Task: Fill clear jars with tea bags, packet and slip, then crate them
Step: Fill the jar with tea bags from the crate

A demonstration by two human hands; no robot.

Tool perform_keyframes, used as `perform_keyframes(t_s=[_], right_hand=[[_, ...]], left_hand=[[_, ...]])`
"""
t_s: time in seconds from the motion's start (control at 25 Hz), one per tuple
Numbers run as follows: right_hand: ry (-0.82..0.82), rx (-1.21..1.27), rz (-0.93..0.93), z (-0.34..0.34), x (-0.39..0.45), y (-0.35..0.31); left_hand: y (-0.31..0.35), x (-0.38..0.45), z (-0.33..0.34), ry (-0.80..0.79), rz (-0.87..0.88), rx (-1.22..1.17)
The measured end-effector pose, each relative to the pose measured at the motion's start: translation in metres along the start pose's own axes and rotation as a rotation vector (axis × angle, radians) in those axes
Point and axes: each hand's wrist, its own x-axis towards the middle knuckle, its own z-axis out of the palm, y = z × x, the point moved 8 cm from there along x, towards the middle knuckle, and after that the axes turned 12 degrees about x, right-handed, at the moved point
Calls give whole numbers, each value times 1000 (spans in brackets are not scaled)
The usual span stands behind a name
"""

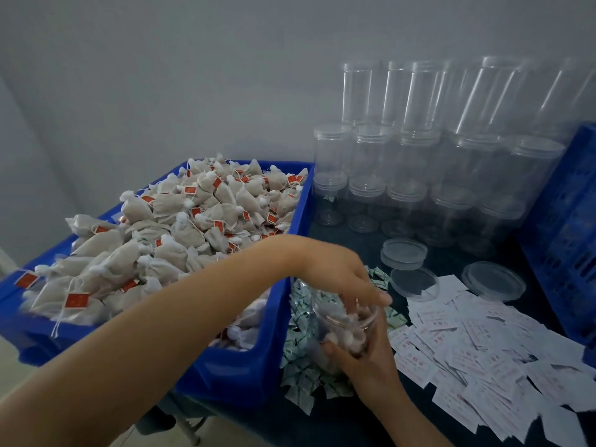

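- Left hand point(342, 275) fingers reached into one open jar point(346, 327); right hand point(364, 353) gripped it.
- Three loose lids point(403, 253) lay on surface point(451, 256).

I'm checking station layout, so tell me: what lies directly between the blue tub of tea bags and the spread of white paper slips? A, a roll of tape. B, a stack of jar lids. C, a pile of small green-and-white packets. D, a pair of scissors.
C: the green-and-white packets lie heaped against the blue tub, with the white slips to their right; the loose lids sit further back.
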Motion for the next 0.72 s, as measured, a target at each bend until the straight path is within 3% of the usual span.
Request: perform_keyframes(t_s=[0.16,0.28,0.48,0.56,0.72], right_hand=[[10,28,-21,0,2,-1],[26,19,-11,-3,1,3],[42,-66,-33,-6,5,5],[47,-86,-46,-8,5,5],[120,-199,-136,-2,2,3]], left_hand=[[-81,-20,-64,618,-135,-289],[-144,-25,-81,839,-367,-158],[-212,-19,-83,802,-704,414],[-229,-13,-76,773,-748,502],[-260,7,-53,561,-871,566]])
